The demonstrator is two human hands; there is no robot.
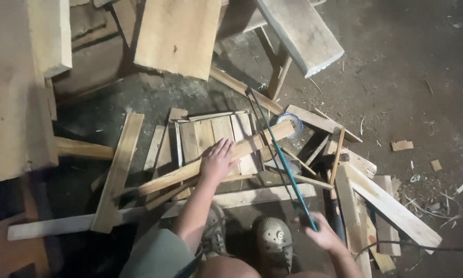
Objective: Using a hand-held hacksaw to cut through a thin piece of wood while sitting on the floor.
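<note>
**Slat pinned, saw in hand**

The left hand (217,160) presses flat, fingers spread, on a long wooden slat (216,158) lying across a slatted panel (216,135). At five o'clock of it, the right hand (321,232) is clenched on a green-framed saw (280,154).

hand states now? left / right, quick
Left hand: open, palm pressed flat on the long wooden slat.
Right hand: closed around the handle of the teal-framed saw.
</note>
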